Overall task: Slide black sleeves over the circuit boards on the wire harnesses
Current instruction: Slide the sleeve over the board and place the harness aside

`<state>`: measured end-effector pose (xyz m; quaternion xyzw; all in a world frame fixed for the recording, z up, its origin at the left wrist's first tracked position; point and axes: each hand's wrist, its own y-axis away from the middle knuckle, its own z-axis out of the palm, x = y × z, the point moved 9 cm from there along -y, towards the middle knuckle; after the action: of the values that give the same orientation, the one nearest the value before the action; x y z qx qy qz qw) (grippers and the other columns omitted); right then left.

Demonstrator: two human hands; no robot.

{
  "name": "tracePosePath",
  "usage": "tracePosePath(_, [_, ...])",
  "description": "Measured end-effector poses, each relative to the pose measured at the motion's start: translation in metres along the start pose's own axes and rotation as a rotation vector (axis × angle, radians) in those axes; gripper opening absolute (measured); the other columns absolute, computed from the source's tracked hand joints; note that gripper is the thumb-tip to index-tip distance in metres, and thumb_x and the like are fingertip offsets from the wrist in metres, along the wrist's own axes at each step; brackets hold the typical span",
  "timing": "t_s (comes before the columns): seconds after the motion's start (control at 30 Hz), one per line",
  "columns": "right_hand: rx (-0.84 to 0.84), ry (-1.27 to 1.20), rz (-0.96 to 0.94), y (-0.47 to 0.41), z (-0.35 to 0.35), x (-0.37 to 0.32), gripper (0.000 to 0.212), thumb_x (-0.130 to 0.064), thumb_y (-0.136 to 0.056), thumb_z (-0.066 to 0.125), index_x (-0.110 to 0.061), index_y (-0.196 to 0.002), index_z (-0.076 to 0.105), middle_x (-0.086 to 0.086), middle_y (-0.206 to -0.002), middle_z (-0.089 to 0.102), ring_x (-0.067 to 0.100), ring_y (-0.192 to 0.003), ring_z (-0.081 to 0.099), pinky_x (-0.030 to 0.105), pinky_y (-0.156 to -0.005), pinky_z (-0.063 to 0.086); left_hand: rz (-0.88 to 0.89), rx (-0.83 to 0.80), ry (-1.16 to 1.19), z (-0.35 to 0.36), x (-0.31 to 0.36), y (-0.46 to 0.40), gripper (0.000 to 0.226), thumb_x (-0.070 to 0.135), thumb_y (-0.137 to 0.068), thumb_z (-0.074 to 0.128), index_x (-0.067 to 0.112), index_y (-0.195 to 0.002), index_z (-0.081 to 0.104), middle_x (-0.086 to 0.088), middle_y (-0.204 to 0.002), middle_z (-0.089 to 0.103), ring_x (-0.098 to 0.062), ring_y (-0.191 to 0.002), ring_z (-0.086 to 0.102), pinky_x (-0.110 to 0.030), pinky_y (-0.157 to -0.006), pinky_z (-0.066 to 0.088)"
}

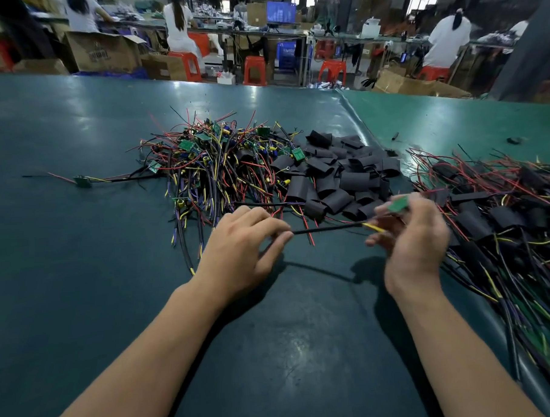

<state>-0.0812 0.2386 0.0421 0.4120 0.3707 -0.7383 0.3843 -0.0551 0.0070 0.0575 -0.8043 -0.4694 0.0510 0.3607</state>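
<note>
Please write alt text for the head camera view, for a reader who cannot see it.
A person's left hand and right hand hold one wire harness stretched between them above a green table, with its bare green circuit board at the right fingers. Behind lie a pile of unsleeved harnesses and loose black sleeves.

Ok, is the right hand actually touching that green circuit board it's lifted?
Touching. The head view shows the right hand pinching the green circuit board at its fingertips, no gap, while the left hand holds the black cable.

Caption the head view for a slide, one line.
Left hand and right hand stretch a harness cable, bare circuit board up, beside loose black sleeves.
</note>
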Motion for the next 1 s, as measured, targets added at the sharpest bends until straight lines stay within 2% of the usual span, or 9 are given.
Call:
tracePosePath(0.1, [0.049,-0.029,-0.011,-0.002,-0.01,-0.003,0.025,-0.027,-0.103,0.041,-0.013,-0.093,0.058,0.003,-0.072,0.07,0.02,-0.051,0.065,0.02,-0.039,0.043,-0.053,0.067,0.082,-0.006,-0.006,0.002,0.032,0.034,-0.095,0.057,0.008,-0.082,0.073,-0.003,-0.086,0.062,-0.025,-0.08,0.056,-0.037,-0.075,0.048])
tracePosePath(0.23, [-0.126,-0.06,0.205,0.004,0.007,0.019,0.024,-0.032,-0.097,0.055,-0.01,-0.1,0.065,0.003,-0.067,0.065,0.011,-0.037,0.049,0.016,-0.034,0.031,-0.109,0.047,0.057,-0.001,-0.008,-0.006,0.022,0.027,-0.093,0.062,0.008,-0.085,0.07,-0.004,-0.085,0.065,-0.026,-0.08,0.057,-0.036,-0.077,0.046])
tracePosePath(0.37, [-0.211,-0.068,0.313,0.015,0.024,0.03,0.03,-0.036,-0.075,0.07,-0.016,-0.091,0.055,0.003,-0.058,0.051,0.007,-0.033,0.034,0.014,-0.034,0.026,-0.185,-0.023,0.03,0.017,-0.017,-0.055,0.018,0.021,-0.093,0.06,0.007,-0.101,0.069,-0.01,-0.097,0.064,-0.03,-0.095,0.056,-0.033,-0.087,0.04])
tracePosePath(0.5, [-0.275,-0.078,0.253,0.016,0.028,0.025,0.028,-0.031,-0.08,0.064,-0.017,-0.104,0.06,0.0,-0.057,0.037,0.005,-0.034,0.028,0.013,-0.036,0.026,-0.282,-0.221,0.002,0.058,-0.028,-0.107,0.029,0.027,-0.096,0.054,0.016,-0.12,0.066,-0.015,-0.118,0.056,-0.033,-0.113,0.052,-0.036,-0.097,0.039])
tracePosePath(0.63, [-0.32,-0.147,0.307,0.016,0.029,0.028,0.021,-0.024,-0.087,0.059,-0.012,-0.099,0.072,-0.007,-0.049,0.04,0.005,-0.037,0.033,0.016,-0.038,0.032,-0.392,-0.415,-0.129,0.091,-0.044,-0.115,0.031,0.035,-0.094,0.06,0.013,-0.115,0.063,-0.017,-0.12,0.052,-0.039,-0.112,0.054,-0.045,-0.097,0.045])
tracePosePath(0.73, [-0.343,-0.193,0.394,0.017,0.031,0.034,0.023,-0.013,-0.091,0.055,-0.014,-0.099,0.076,-0.002,-0.06,0.049,0.009,-0.051,0.045,0.02,-0.049,0.04,-0.42,-0.35,-0.111,0.09,-0.044,-0.115,0.02,0.02,-0.088,0.063,0.009,-0.104,0.061,-0.017,-0.111,0.054,-0.041,-0.104,0.056,-0.043,-0.084,0.048])
tracePosePath(0.83, [-0.345,-0.267,0.384,0.014,0.033,0.03,0.042,0.008,-0.089,0.041,-0.012,-0.112,0.07,0.001,-0.074,0.052,0.012,-0.064,0.051,0.022,-0.059,0.048,-0.385,-0.307,-0.189,0.081,-0.037,-0.114,0.025,0.022,-0.084,0.068,0.009,-0.104,0.059,-0.016,-0.107,0.058,-0.041,-0.101,0.057,-0.042,-0.075,0.045])
tracePosePath(0.9, [-0.321,-0.271,0.337,0.011,0.032,0.026,0.044,0.014,-0.089,0.043,-0.013,-0.115,0.066,-0.001,-0.076,0.055,0.009,-0.066,0.056,0.02,-0.065,0.055,-0.364,-0.326,-0.256,0.076,-0.036,-0.114,0.029,0.023,-0.081,0.075,0.009,-0.099,0.057,-0.015,-0.101,0.057,-0.042,-0.1,0.058,-0.041,-0.071,0.043])
tracePosePath(1.0, [-0.275,-0.28,0.289,0.013,0.032,0.022,0.036,0.012,-0.087,0.051,-0.01,-0.112,0.064,0.001,-0.075,0.056,0.008,-0.065,0.062,0.022,-0.073,0.058,-0.337,-0.358,-0.325,0.069,-0.033,-0.11,0.03,0.015,-0.08,0.076,0.012,-0.087,0.046,-0.007,-0.083,0.044,-0.04,-0.096,0.059,-0.041,-0.067,0.039])
